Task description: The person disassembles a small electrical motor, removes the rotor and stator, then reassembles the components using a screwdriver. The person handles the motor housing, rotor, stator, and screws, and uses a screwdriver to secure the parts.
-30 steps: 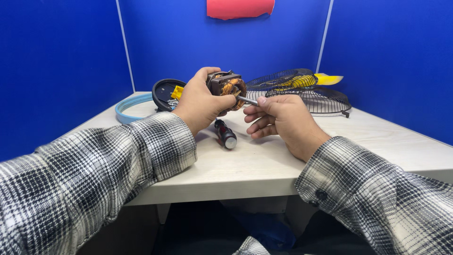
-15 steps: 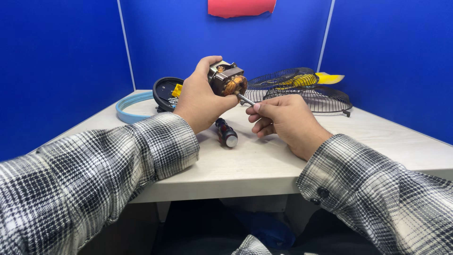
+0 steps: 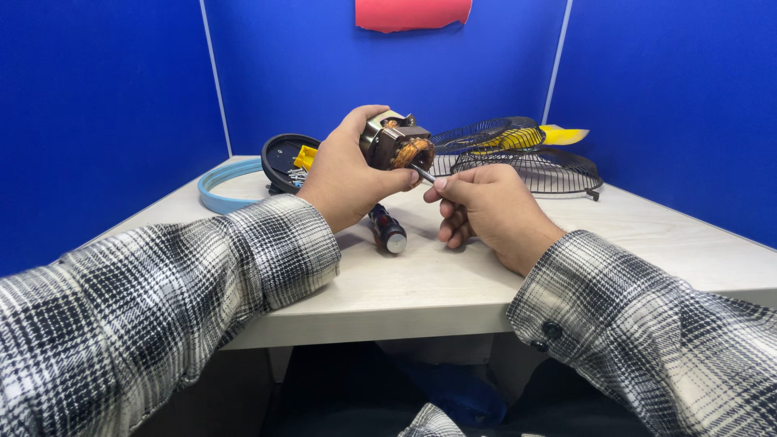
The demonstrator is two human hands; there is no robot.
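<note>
Two hands on one fan motor, above the surface

Two hands share the work I watch from here. Far left, near the surface's [image 3: 453, 283] back-left corner, a light blue ring [image 3: 217, 183] lies flat, with a black round cover [image 3: 279, 154] and a yellow part [image 3: 305, 155] just beside it. My left hand [image 3: 344, 182] is wrapped firmly round the fan motor [image 3: 398, 144], holding it up clear of the surface, its copper windings bare. A screwdriver [image 3: 387, 230] lies below it, untouched. My right hand [image 3: 477, 202] pinches the motor's metal shaft [image 3: 422, 173] between thumb and forefinger, other fingers curled. Behind, toward the back-right corner, wire fan grilles [image 3: 526, 162] and a yellow blade [image 3: 562, 133] rest. I judge the fan is largely stripped: housing, grilles and blade are off, and only the motor itself remains in hand.
</note>
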